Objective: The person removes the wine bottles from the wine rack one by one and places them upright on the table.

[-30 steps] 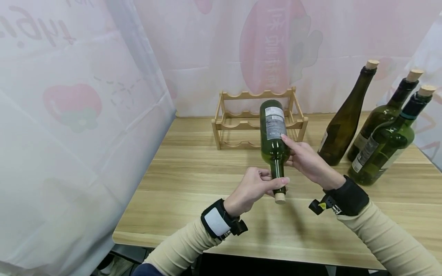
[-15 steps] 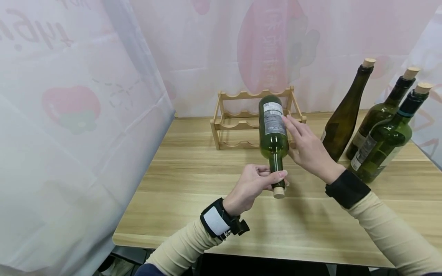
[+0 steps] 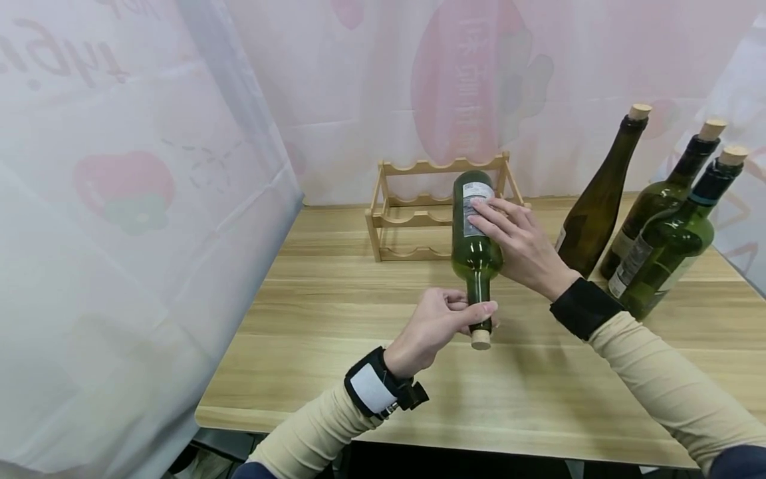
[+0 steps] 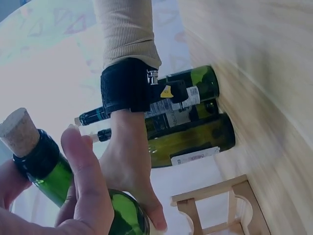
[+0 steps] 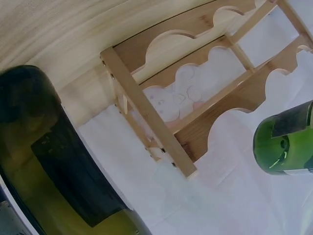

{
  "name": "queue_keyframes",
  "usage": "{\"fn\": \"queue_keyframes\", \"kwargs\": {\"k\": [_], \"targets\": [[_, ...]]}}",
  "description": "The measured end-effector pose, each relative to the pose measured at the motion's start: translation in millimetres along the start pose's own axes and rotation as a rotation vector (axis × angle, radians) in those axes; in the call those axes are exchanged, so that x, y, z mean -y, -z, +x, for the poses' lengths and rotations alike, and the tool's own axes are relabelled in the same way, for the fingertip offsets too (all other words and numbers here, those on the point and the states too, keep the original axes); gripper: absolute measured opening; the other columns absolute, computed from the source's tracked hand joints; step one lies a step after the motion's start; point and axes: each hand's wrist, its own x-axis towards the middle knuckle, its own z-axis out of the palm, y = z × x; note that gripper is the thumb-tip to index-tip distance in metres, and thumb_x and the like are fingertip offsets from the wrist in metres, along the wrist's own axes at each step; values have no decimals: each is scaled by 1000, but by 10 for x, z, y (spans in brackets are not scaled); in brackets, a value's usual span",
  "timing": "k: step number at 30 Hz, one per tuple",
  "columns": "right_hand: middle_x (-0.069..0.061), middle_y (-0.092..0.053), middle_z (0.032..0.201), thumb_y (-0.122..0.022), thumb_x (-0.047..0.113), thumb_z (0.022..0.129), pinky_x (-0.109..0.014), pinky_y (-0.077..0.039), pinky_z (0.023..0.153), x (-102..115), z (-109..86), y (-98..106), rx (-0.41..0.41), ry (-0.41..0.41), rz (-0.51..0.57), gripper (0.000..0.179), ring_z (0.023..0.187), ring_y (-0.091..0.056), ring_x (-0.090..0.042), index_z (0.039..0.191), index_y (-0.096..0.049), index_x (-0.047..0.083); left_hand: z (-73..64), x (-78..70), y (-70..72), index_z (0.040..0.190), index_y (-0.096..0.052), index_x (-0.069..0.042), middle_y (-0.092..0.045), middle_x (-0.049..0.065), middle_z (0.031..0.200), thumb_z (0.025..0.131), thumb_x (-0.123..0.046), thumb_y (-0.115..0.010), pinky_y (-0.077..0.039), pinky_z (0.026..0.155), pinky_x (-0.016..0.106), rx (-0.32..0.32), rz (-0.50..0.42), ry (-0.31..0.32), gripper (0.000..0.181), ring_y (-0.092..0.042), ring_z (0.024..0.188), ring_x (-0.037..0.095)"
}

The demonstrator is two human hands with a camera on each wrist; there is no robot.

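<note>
A green wine bottle is held tilted over the table, its base toward the rack and its corked neck toward the person. My left hand grips the neck just above the cork, thumb across the top. My right hand holds the body from the right, fingers laid over the grey label. In the left wrist view the cork and neck show close up beside the left hand. The bottle's base appears in the right wrist view, where the right hand is out of sight.
Behind the held bottle stands a two-tier wooden wine rack with scalloped rails. Three corked bottles stand upright at the right: a slender brown-green one and two green ones. Printed white curtains hang behind and left of the wooden table.
My right hand has shifted from the bottle's shoulder up along its side, and its fingers now lie over the label. The left hand keeps its grip on the neck with little movement.
</note>
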Motion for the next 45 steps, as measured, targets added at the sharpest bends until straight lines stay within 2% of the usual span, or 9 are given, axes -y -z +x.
{"fn": "queue_keyframes", "kwargs": {"k": [4, 11, 15, 20, 22, 26, 30, 34, 45], "targets": [[-13, -53, 141, -86, 12, 64, -50, -36, 87, -16, -25, 7, -35, 12, 6, 80, 126, -47, -36, 136, -51, 10, -5, 8, 9, 100, -70, 7, -69, 30, 100, 90, -20, -69, -56, 71, 24, 17, 63, -35, 29, -68, 71, 7], [-13, -54, 140, -84, 1, 64, -48, -39, 88, -7, -19, 71, -75, 13, 8, 77, 123, -49, -36, 134, -52, 7, -4, 16, 33, 96, -71, 1, -74, 17, 85, 96, -33, -59, -54, 65, 23, -4, 288, -137, 36, -65, 65, 6], [-13, -55, 139, -82, -4, 62, -48, -40, 90, 0, 9, 90, -112, 2, 5, 76, 122, -50, -35, 132, -53, 4, 10, 61, 69, 105, -64, 7, -69, 26, 93, 103, -24, -47, -57, 69, 27, -58, 254, -224, 35, -65, 71, 11], [-14, -56, 137, -85, -4, 58, -48, -42, 91, 18, 18, 87, -128, -5, -23, 79, 120, -51, -36, 130, -53, 3, 21, 139, 111, 121, -53, 5, -65, 30, 106, 99, -4, -49, -57, 74, 26, -173, 186, -283, 24, -67, 85, 19], [-15, -56, 136, -86, -2, 57, -48, -42, 91, 28, 15, 87, -130, -10, -26, 81, 119, -51, -37, 131, -53, 2, 26, 165, 109, 125, -51, 2, -64, 27, 110, 96, 2, -51, -55, 75, 23, -199, 227, -357, 30, -67, 87, 22], [-16, -57, 136, -89, 1, 57, -49, -41, 91, 42, 18, 91, -136, -24, -18, 83, 118, -51, -37, 131, -53, 2, 40, 211, 80, 133, -48, -5, -58, 20, 113, 81, 18, -58, -55, 73, 20, -253, 458, -628, 58, -65, 89, 26], [-16, -57, 135, -91, 4, 55, -49, -41, 91, 57, 30, 91, -146, -30, -23, 85, 116, -51, -37, 130, -53, 2, 63, 220, 39, 131, -53, -11, -47, 17, 113, 79, 7, -72, -53, 73, 15, -321, 657, -860, 59, -58, 88, 21], [-16, -59, 133, -92, 7, 54, -49, -41, 90, 71, 44, 89, -155, -35, -19, 85, 114, -52, -37, 129, -53, 1, 92, 199, 24, 123, -60, -11, -44, 16, 113, 81, -9, -77, -48, 75, 16, -371, 723, -991, 45, -53, 89, 20], [-17, -60, 130, -93, 9, 51, -49, -41, 89, 55, 89, 103, -157, -35, -12, 88, 110, -53, -37, 129, -54, 0, 111, 134, 59, 117, -65, -9, -47, 17, 115, 80, -3, -76, -50, 78, 19, -391, 711, -1037, 39, -56, 94, 22]]}}
